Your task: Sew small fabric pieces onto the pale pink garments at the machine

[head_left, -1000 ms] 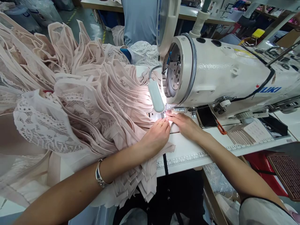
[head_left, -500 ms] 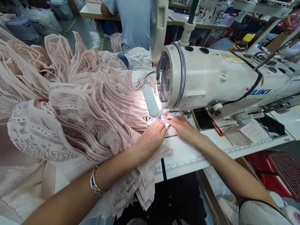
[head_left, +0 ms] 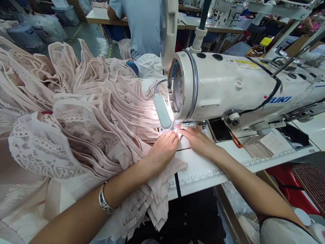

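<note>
At the needle of a white sewing machine, my left hand is closed, its fingers pinching the edge of a pale pink fabric piece. My right hand lies just right of the presser foot, fingertips pressing the same fabric close to the needle. The fingertips of both hands nearly meet under a small lamp, whose glare washes out the stitching spot. A large heap of pale pink lace-trimmed garments spreads left of the machine, and strips of it hang over the table's front edge beneath my left forearm.
A dark phone, an orange-handled tool and a stack of fabric pieces lie right of my right hand. A printed ruler runs along the table's front edge. A person in blue sits beyond the machine.
Both hands stay at the needle with almost no movement. The whole view has shifted slightly, with the machine a little lower and further left.
</note>
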Demonstrator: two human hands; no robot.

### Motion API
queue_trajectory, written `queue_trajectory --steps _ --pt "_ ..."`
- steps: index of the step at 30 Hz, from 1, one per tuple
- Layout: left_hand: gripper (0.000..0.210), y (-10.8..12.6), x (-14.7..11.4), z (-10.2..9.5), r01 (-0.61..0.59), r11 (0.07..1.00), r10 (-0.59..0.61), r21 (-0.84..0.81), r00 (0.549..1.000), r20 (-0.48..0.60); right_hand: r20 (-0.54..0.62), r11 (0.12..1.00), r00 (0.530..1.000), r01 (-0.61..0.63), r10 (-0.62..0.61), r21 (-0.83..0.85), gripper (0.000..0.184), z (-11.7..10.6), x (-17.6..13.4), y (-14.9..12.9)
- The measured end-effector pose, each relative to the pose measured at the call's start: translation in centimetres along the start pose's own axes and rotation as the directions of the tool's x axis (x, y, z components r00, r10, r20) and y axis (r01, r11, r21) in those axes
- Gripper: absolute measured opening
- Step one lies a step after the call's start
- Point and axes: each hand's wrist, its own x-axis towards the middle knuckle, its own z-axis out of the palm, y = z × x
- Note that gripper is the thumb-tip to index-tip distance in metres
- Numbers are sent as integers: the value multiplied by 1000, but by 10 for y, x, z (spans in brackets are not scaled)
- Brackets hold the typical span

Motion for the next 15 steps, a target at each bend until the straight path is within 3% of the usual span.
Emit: queue_trajectory --steps 15 --pt "26 -2 1 -1 -1 999 1 38 1000 5 -19 1000 1000 5 -5 -22 47 3 1 1"
